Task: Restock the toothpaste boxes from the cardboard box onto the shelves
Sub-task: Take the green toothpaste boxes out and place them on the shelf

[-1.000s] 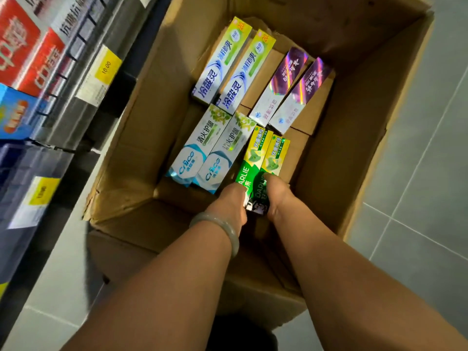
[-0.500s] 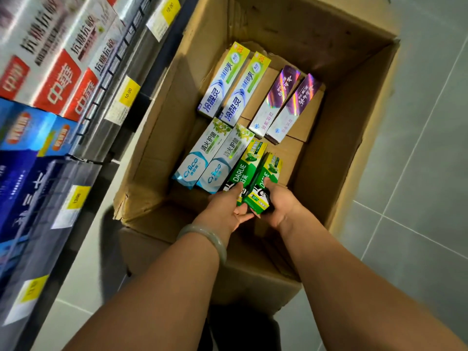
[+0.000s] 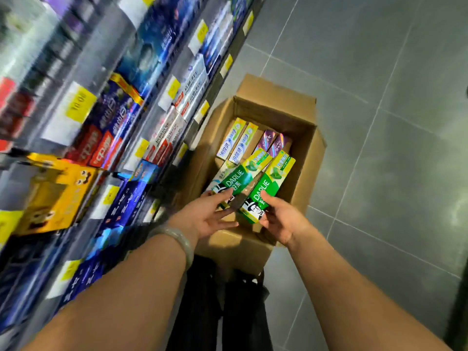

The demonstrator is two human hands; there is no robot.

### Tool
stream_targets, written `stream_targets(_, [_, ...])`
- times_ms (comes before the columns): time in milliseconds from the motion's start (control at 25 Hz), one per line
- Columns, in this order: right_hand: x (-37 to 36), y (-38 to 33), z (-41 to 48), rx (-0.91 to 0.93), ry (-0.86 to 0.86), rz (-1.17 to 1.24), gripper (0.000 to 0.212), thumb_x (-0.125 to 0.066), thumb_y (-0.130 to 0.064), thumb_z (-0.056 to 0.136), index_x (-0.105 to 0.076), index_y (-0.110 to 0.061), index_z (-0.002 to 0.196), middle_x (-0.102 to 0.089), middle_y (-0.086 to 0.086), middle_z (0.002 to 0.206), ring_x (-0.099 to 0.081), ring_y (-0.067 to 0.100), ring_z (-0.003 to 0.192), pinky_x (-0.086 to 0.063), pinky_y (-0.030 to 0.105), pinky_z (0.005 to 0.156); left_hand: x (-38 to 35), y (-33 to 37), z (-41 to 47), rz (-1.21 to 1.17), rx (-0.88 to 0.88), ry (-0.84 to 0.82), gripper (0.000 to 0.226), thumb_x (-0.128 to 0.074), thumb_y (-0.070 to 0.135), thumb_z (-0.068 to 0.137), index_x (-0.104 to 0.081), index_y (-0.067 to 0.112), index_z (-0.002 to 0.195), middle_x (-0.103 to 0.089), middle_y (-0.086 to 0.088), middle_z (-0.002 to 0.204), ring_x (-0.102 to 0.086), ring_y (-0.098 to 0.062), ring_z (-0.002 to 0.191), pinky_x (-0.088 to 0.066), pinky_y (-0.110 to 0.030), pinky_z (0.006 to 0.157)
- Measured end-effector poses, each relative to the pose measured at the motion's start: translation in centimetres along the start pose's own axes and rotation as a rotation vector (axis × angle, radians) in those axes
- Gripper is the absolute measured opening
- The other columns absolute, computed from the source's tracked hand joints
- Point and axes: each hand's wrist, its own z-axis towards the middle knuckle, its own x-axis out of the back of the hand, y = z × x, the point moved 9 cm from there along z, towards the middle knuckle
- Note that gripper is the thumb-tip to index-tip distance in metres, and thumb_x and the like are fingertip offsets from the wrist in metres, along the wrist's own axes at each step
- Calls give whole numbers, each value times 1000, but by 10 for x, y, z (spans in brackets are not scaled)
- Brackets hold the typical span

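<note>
Two green Darlie toothpaste boxes are lifted above the open cardboard box (image 3: pixel 307 158) on the floor. My left hand (image 3: pixel 206 215) holds the near end of the left green box (image 3: pixel 239 177), thumb on top. My right hand (image 3: pixel 281 216) grips the near end of the right green box (image 3: pixel 269 187). Inside the cardboard box lie two white-green toothpaste boxes (image 3: pixel 236 143), two purple shiny ones (image 3: pixel 272 141) and a pale one (image 3: pixel 220 174) partly hidden under the left green box.
Store shelves (image 3: pixel 162 79) run along the left, packed with toothpaste boxes and yellow price tags (image 3: pixel 79 105); a yellow carton (image 3: pixel 58 193) stands lower left. Grey tiled floor (image 3: pixel 392 122) lies to the right. My dark trouser legs (image 3: pixel 228 300) are below the box.
Both hands have lifted the two green boxes up out of the cardboard box and apart, one in each hand. My head has risen, showing more shelves, blurred.
</note>
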Motion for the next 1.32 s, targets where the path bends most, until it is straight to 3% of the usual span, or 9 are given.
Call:
stream_targets(80, [-14, -23, -67, 48, -13, -74, 27, -71, -32, 82, -60, -13, 97, -60, 6, 65, -51, 21, 45, -36, 21, 46, -14, 22, -72, -1, -10, -92, 61, -67, 17, 84, -36, 23, 137, -52, -15, 134, -65, -36, 100, -57, -59, 66])
stream_targets(200, [-37, -50, -151, 134, -86, -110, 34, -69, -37, 79, -57, -9, 93, -50, 9, 49, -34, 16, 35, -22, 24, 41, -32, 47, -168, 0, -25, -207, 51, -63, 18, 86, -41, 19, 132, -64, -17, 117, -69, -42, 90, -55, -61, 72])
stream_targets(280, [-52, -66, -212, 160, -120, -37, 15, -60, -24, 90, -60, -9, 93, -64, 5, 53, -50, 13, 34, -39, 22, 35, -47, 62, -235, 66, -80, -277, 29, -57, 21, 90, -51, 12, 118, -73, -13, 93, -71, -38, 85, -56, -59, 75])
stream_targets(360, [-71, -80, -262, 173, -182, -19, 8, -59, -17, 92, -63, -13, 98, -74, 0, 65, -67, 11, 49, -55, 21, 48, -57, 78, -293, 99, -161, -302, 20, -52, 20, 94, -51, 13, 112, -74, -13, 86, -67, -38, 91, -55, -57, 75])
stream_targets(520, [-98, -112, -335, 252, -244, -61, 7, -59, -18, 92, -62, -17, 98, -75, -3, 69, -68, 9, 54, -57, 19, 51, -80, 107, -381, 108, -307, -313, 23, -53, 14, 94, -43, 17, 115, -64, -16, 115, -67, -41, 91, -51, -62, 82])
stream_targets(680, [-109, -136, -405, 314, -340, -97, 12, -59, -22, 92, -60, -18, 102, -64, -3, 82, -63, 8, 62, -49, 14, 44, -97, 105, -444, 48, -465, -219, 28, -59, 12, 91, -36, 19, 104, -62, -10, 113, -66, -34, 91, -53, -63, 71])
stream_targets(800, [-111, -143, -453, 379, -426, -225, 14, -54, -16, 95, -56, -19, 81, -62, -5, 61, -55, 1, 34, -34, 11, 31, -101, 91, -474, 11, -578, -149, 38, -62, 13, 89, -34, 23, 112, -57, -4, 121, -60, -30, 105, -51, -66, 77])
stream_targets(920, [-109, -133, -472, 366, -513, -399, 14, -57, -22, 93, -49, -21, 81, -53, -9, 41, -41, 2, 29, -26, 13, 28, -92, 69, -505, -42, -701, -12, 39, -64, 11, 87, -37, 25, 110, -61, 1, 100, -62, -20, 86, -49, -62, 86])
stream_targets(1320, [-161, -28, -582, 304, -852, -716, 4, -62, -12, 90, -58, -11, 89, -64, -3, 48, -48, 3, 32, -41, 11, 35, -3, -43, -645, -176, -879, 211, 41, -68, 5, 83, -47, 17, 116, -69, -5, 102, -70, -25, 84, -59, -53, 70])
